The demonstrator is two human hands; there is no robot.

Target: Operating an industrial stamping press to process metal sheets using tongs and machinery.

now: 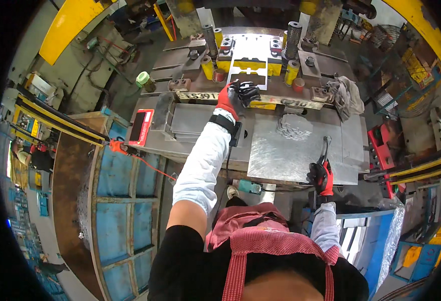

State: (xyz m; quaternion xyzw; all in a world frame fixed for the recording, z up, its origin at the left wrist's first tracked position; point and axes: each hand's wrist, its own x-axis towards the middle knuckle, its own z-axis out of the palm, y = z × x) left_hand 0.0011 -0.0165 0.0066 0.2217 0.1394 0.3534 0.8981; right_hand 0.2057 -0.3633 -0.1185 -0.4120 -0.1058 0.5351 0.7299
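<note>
My left hand (234, 100), in a red and black glove, reaches to the front of the press die (300, 100). Its fingers are closed at the near left corner of a bright metal sheet (253, 45) with cut-outs, which lies over the die; the fingertips are partly hard to make out. Lower right, my right hand (322, 178), gloved alike, is closed round a slim metal hand tool (326, 146) with a curved end, whose exact kind I cannot tell. Below that tool lies a flat metal sheet (273, 158), with a pile of small metal blanks (294, 126) on it.
Metal plates (187, 120) are stacked left of my left forearm, beside a red tray (147, 128). A grey rag (348, 95) hangs at the die's right corner. Guide posts (293, 40) rise from the die. A blue crate (115, 175) and a blue bin (376, 241) flank me.
</note>
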